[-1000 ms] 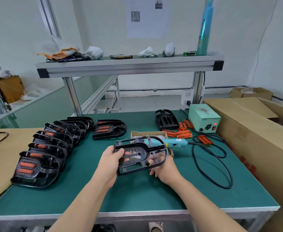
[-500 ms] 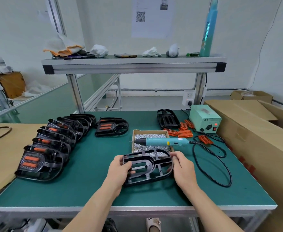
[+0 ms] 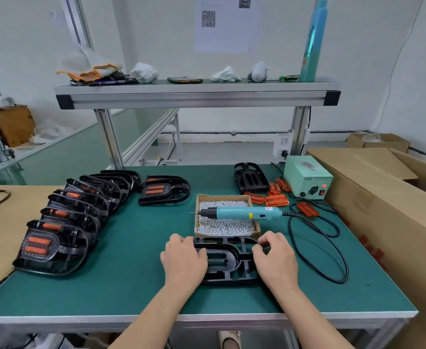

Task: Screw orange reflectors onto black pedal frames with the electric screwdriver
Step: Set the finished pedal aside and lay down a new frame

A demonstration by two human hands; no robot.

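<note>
Near the front edge of the worktop (image 3: 121, 285), a ribbed black pedal frame (image 3: 222, 279) lies flat between the left grip (image 3: 184, 260), curled over its left end, and the right grip (image 3: 274, 258), pinching its right rim.

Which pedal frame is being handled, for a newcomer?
On the green bench, find the cardboard screw box. Just nearer lies the pedal frame, gripped by left hand and right hand. Unlike the row at left, it has no orange reflectors.

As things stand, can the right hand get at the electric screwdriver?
Probably yes: the electric screwdriver lies across the screw box beyond the right hand, nothing between them, though that hand grips the black pedal frame.
</note>
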